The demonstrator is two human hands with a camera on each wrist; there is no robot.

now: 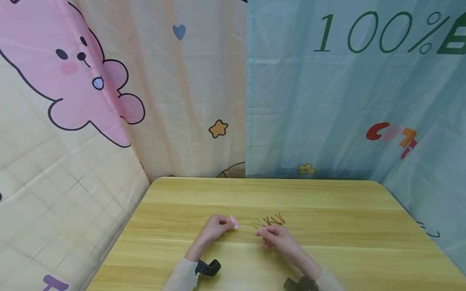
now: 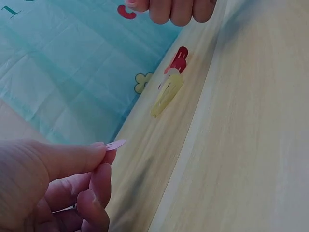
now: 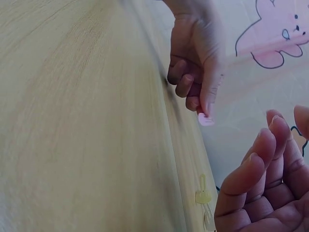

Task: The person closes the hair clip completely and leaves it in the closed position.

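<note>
In the head view my left hand (image 1: 216, 227) pinches a pink hair clip (image 1: 234, 222) between thumb and index finger, above the table. The left wrist view shows the pink clip's tip (image 2: 116, 144) jutting from the fingertips. My right hand (image 1: 278, 238) hovers to its right, fingers loosely bent; in the right wrist view its thumb and fingers (image 3: 260, 169) stand apart with nothing visible between them. Just beyond it several hair clips lie in a row, among them a yellow clip (image 2: 168, 96) and a red clip (image 2: 179, 62). The clips partly overlap in the left wrist view.
The wooden table (image 1: 182, 198) has rounded far corners. Printed curtains hang close behind it: a cream curtain (image 1: 189, 89) at left and a blue curtain (image 1: 309, 97) at right. Both wrists carry black camera mounts (image 1: 208, 268).
</note>
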